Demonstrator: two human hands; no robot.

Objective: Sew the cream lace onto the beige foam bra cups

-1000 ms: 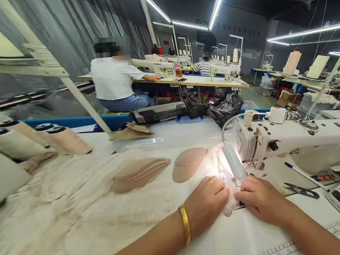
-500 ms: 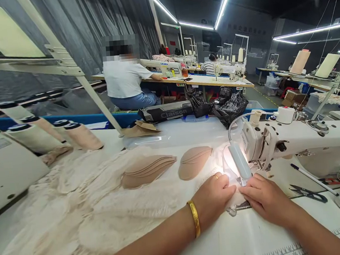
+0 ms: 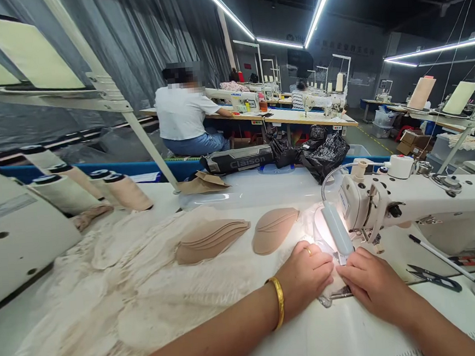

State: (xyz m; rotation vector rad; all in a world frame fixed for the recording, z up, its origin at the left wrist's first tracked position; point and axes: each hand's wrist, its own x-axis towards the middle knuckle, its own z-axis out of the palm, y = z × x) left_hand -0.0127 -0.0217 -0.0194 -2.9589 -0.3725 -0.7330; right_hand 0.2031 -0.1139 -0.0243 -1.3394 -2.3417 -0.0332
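My left hand (image 3: 306, 274) and my right hand (image 3: 371, 282) rest side by side on a small piece of white lace fabric (image 3: 328, 297) in front of the needle of a white sewing machine (image 3: 412, 202). Both hands have their fingers curled and pressed down on the fabric. A gold bangle sits on my left wrist and a ring on one finger. The machine's small lamp (image 3: 337, 229) lights the spot between my hands. Two stacks of beige foam cups (image 3: 211, 239) (image 3: 273, 229) lie just beyond my left hand.
A heap of cream lace fabric (image 3: 119, 297) covers the table's left half. Thread cones (image 3: 127, 191) lie at the left rear. Snips (image 3: 434, 277) and a pen (image 3: 441, 258) lie right of the machine. Black bags (image 3: 321, 149) sit behind. A person in white (image 3: 183, 119) sits at another table.
My hands have stayed pressed on the lace piece at the needle. The view has shifted slightly, so everything appears a little further right and lower.
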